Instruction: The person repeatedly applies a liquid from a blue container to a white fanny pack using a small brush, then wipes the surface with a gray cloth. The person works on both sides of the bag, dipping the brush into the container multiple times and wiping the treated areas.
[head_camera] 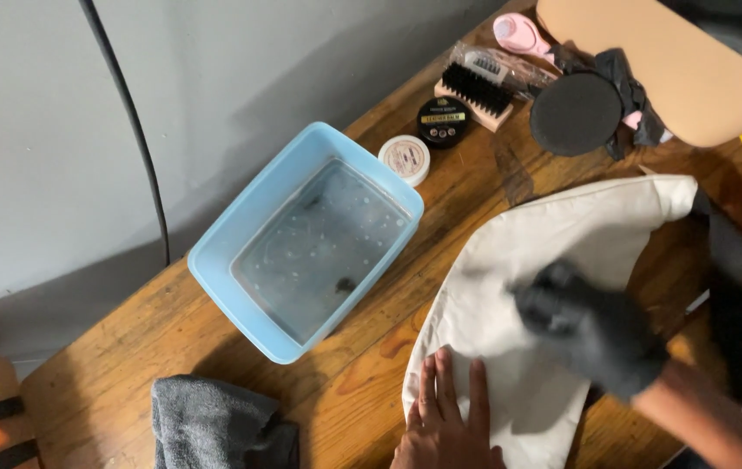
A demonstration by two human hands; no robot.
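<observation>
The left hand (447,421) lies flat on the near edge of a white cloth bag (553,260). Its fingers are straight and spread a little. They press down and grip nothing. The right hand (592,328) wears a black glove and sits on the middle of the bag, just past the left fingertips. It is blurry, so I cannot tell if its fingers are curled around something or only rubbing. It looks like the wiping step: one hand holds the bag down and the other rubs it. A good next move needs the bag kept flat and tight under the left fingers, so it does not bunch up.

To the left of the fingers stands a blue tub (306,243) of soapy water on the wooden table (214,347). A grey towel (214,426) lies left of the left hand. Beyond the tub are a white jar (405,159), a black tin (443,121), a brush (475,94) and a round black pad (576,114). Black straps (735,295) lie right of the glove and could get in the way.
</observation>
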